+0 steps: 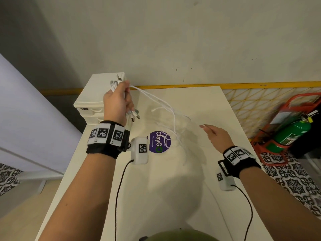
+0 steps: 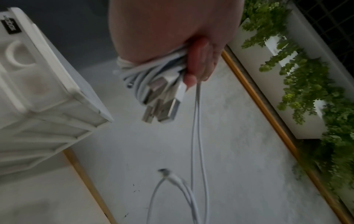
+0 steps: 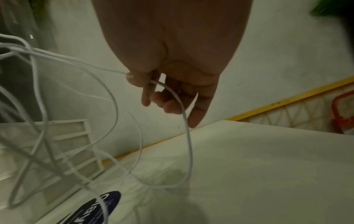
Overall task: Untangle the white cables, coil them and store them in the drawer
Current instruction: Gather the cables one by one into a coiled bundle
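My left hand (image 1: 119,100) is raised above the table's far left and grips a coiled bundle of white cables (image 2: 153,78). Several USB plugs (image 2: 164,109) stick out below the fist. Loose white strands (image 1: 166,105) run from that bundle down to the right, across the table. My right hand (image 1: 213,134) hovers lower at the right; its thumb and forefinger (image 3: 134,78) pinch one strand (image 3: 188,144), and the other fingers stay loosely extended. A white drawer unit (image 1: 93,101) stands at the table's far left corner, just behind my left hand, with its drawers closed.
The cream table (image 1: 173,188) carries a round purple sticker (image 1: 159,141) in the middle. A wall rises behind it. A green fire extinguisher (image 1: 291,134) in a red stand sits on the floor at the right. Green plants (image 2: 306,75) show in the left wrist view.
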`<state>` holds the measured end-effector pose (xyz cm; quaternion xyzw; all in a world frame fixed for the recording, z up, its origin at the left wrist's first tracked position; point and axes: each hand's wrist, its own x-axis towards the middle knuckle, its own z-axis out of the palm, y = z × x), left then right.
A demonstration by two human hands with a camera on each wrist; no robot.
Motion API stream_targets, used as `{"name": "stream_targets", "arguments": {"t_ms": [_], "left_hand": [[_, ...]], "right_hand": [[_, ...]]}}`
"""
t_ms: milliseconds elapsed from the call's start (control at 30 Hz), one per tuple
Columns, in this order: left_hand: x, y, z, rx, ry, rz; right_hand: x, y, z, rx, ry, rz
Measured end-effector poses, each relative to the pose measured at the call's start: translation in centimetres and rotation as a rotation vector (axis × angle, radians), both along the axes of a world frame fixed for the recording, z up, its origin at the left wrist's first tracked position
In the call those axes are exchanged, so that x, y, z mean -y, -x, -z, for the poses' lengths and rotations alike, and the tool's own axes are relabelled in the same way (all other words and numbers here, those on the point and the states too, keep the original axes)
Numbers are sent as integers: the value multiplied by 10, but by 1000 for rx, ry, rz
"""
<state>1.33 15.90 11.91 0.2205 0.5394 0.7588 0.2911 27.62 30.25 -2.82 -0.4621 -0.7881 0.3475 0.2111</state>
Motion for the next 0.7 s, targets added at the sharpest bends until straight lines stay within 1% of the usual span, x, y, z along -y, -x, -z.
{"name": "stream_targets", "arguments": {"t_ms": [133, 200, 300, 333, 367, 433, 467, 500, 567, 600, 700], "left_hand": [[2, -2, 6, -27, 47, -59], [2, -3, 9, -33, 50, -57], [-1, -11, 10, -85, 70, 29], [-2, -15, 10, -103, 79, 68], [-4, -18, 10, -116, 87, 108], [-6, -24, 10, -145, 104, 206], [-7, -26, 10, -172, 112, 265], [-8, -29, 10, -206, 120, 326], [-8, -36, 8, -278, 141, 423], [-7, -39, 7, -305, 153, 451], [-4, -45, 1, -346, 180, 502]], "right_hand": [[-7, -9, 7, 22, 116, 84], [-11, -12, 9, 81, 93, 139], [-13, -6, 7, 228, 45, 165], [-13, 0, 3, 232, 32, 158], [-10, 6, -2, 193, -4, 141], [-1, 20, -20, 15, -138, 53], [6, 28, -31, -64, -200, -28], [13, 38, -41, -107, -251, -128], [24, 56, -54, -95, -318, -306], [26, 64, -57, -64, -320, -362], [28, 75, -65, 24, -204, -417]]}}
